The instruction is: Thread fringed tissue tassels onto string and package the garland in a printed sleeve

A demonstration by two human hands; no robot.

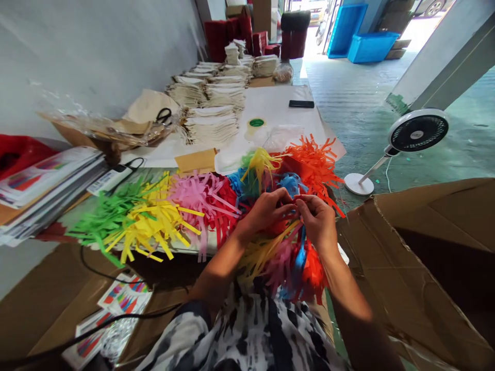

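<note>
My left hand point(270, 207) and my right hand point(319, 221) meet at the table's near edge. Both have thumb and fingers pinched on a red paper tassel point(295, 201), of which a small part shows between the fingertips. Below them hang paper tassels: yellow point(258, 253), pink point(279, 265) and orange-red point(315, 270). To the left lie fringed bunches in green point(112, 208), yellow point(149, 221) and pink point(199, 193). Just beyond my hands are a blue bunch point(291, 183) and an orange bunch point(315, 162). My fingers partly hide the held spot.
Stacks of cream-coloured pieces point(212, 123) stand along the table's far left, with a tape roll point(256, 123) and a black object point(301, 104) nearby. Scissors point(163, 116) rest on wrapping. On the right are an open cardboard box point(379, 247) and a standing fan point(417, 131).
</note>
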